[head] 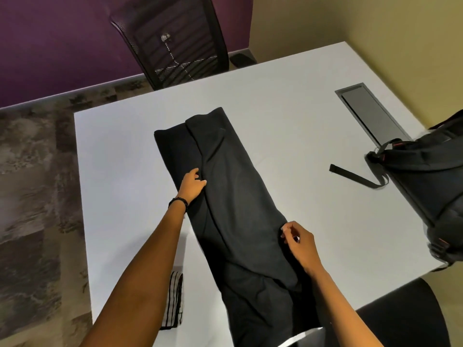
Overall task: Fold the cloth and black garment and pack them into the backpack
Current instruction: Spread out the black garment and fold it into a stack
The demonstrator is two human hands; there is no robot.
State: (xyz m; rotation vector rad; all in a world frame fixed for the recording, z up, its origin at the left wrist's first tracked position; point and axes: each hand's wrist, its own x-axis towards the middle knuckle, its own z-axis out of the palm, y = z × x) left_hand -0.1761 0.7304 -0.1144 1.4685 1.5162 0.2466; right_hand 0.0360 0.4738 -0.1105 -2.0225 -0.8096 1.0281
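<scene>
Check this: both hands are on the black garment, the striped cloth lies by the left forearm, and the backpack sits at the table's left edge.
The side is wrong: the head view shows the backpack at the table's right edge. The left hand and right hand are on the black garment, and the striped cloth lies by the left forearm.

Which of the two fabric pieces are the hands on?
The black garment, spread long across the table: the left hand rests on it, the right hand pinches its edge. The striped cloth lies apart from both.
</scene>
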